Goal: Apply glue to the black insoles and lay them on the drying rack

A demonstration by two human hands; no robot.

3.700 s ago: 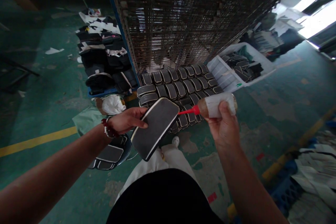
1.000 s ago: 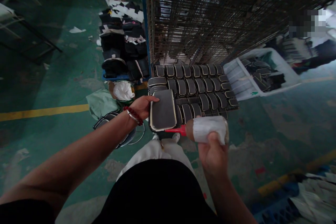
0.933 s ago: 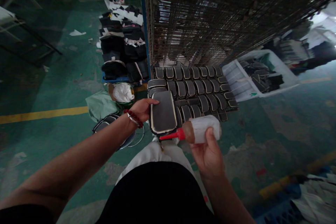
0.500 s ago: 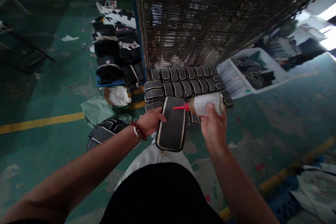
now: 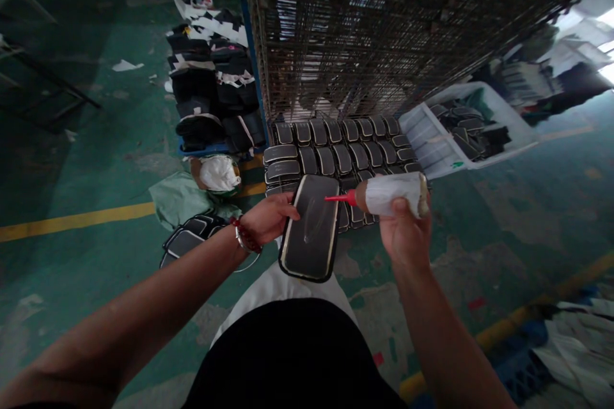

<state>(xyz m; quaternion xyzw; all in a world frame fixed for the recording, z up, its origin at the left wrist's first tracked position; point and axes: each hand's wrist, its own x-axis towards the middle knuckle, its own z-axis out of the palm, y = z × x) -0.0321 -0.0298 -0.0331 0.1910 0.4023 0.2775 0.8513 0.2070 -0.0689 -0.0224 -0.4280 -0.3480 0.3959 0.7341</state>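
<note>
My left hand point(image 5: 268, 216) grips the left edge of a dark rectangular pad with a pale rim point(image 5: 311, 229), held in front of my lap. A thin shiny line of glue loops across its face. My right hand point(image 5: 407, 235) is closed round a squeeze bottle point(image 5: 389, 193) wrapped in white, with brown glue inside. Its red nozzle touches the pad's upper right part. A red bead bracelet sits on my left wrist.
Several rows of similar pads point(image 5: 345, 152) lie on the green floor ahead, under a tall wire rack point(image 5: 364, 25). A white bin point(image 5: 432, 140) with dark pieces stands to the right. Dark stacks point(image 5: 211, 96) and a small pile of pads point(image 5: 189, 239) lie left.
The nozzle went from the pad's lower edge up onto its face, and a glue line now shows there. The pad has tilted and come nearer to me.
</note>
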